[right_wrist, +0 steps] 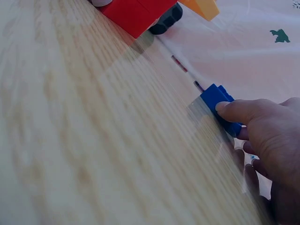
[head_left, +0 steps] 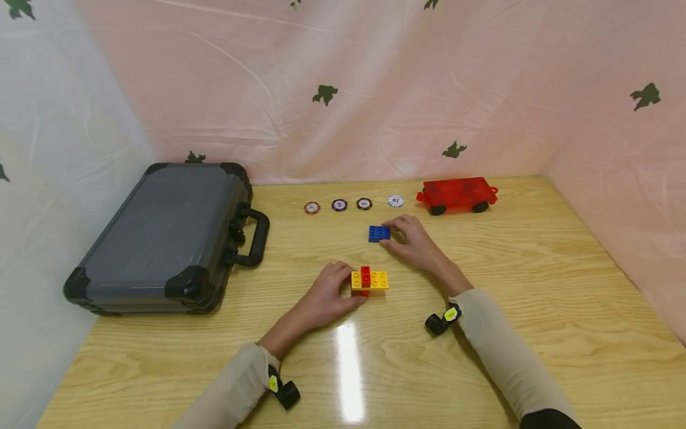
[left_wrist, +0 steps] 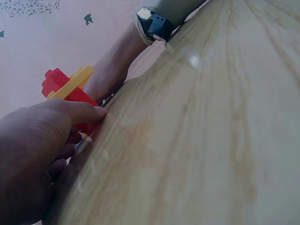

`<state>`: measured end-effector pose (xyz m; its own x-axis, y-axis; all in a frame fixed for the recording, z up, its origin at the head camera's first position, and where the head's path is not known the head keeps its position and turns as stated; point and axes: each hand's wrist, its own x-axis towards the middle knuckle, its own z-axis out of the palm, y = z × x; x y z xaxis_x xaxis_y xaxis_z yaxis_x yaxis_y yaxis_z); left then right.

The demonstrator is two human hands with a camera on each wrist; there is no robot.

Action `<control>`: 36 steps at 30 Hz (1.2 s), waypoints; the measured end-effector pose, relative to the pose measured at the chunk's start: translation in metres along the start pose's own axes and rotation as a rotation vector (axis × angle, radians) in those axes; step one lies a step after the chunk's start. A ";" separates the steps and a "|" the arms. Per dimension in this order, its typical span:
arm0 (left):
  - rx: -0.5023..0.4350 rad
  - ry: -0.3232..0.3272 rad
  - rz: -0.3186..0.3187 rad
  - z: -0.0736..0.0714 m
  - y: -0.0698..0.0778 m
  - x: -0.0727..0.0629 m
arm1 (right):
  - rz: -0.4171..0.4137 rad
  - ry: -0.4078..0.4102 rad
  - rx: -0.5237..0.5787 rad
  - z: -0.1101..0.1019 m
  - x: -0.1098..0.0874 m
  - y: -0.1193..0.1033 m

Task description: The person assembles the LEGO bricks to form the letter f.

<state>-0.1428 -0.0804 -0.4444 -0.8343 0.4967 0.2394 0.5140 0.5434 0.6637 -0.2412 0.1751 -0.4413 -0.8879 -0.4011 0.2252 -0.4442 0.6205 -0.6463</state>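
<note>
On the pale wood-grained table (head_left: 541, 298), a grey hard case with black corners (head_left: 155, 226) lies to the left and a red toy wagon with black wheels (head_left: 455, 190) stands at the back. The hands are apart: the left hand (head_left: 326, 298) pinches a red-and-yellow plastic brick stack (head_left: 379, 279) mid-table, the right hand (head_left: 415, 243) a studded blue plastic brick (head_left: 376, 234) beyond it. This step looks like handling both pieces together; moving either calls for a steady pinch. Four round patterned chips (head_left: 339, 205) lie behind.

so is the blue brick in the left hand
No, the right hand pinches the blue brick, while the left hand holds the red-and-yellow stack.
</note>
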 end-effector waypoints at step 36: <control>-0.007 -0.019 -0.018 0.001 -0.003 0.001 | -0.229 0.094 0.051 -0.020 -0.030 -0.038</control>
<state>-0.1447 -0.0808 -0.4473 -0.8394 0.4995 0.2143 0.4977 0.5478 0.6725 -0.2001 0.1768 -0.4090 -0.7728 -0.4613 0.4359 -0.6310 0.4848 -0.6056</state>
